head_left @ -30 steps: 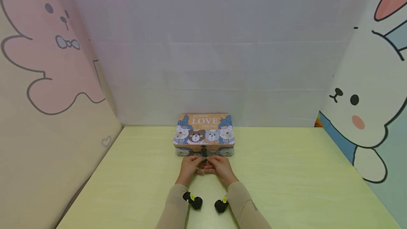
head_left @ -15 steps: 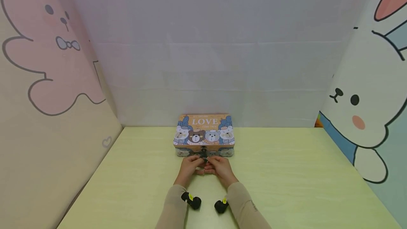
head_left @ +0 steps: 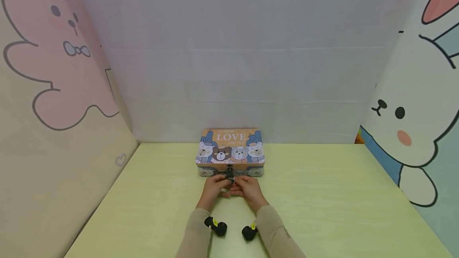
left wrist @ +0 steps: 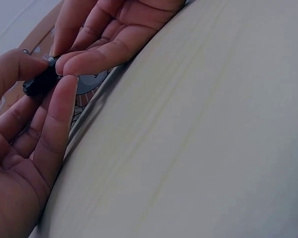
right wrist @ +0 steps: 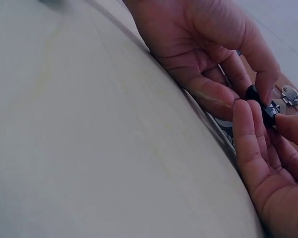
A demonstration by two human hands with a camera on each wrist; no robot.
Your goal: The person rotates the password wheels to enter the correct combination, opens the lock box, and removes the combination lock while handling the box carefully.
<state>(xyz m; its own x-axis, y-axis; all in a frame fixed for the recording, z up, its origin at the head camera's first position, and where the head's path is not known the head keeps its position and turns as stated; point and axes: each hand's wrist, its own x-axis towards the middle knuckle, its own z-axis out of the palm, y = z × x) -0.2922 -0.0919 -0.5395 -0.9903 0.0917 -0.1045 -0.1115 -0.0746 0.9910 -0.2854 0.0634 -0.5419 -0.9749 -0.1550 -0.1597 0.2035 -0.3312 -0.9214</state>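
Observation:
A tin box printed with bears and "LOVE" stands with its lid down at the table's back edge. At its front hangs a small black combination padlock, by the metal latch. My left hand pinches the padlock's left end between thumb and fingers. From the other side, my right hand pinches its right end, the thumb near the dials. In the left wrist view, the padlock lies between both hands' fingertips, which partly hide it. The digits are too small to read.
The pale yellow-green table spreads around the box. A white backdrop rises behind it, with cartoon-printed side panels at left and right. Black wrist cameras sit on both sleeves.
My left wrist has shifted slightly left. More of the padlock's dial face shows between the fingertips than a second ago. The box and my right arm have hardly moved.

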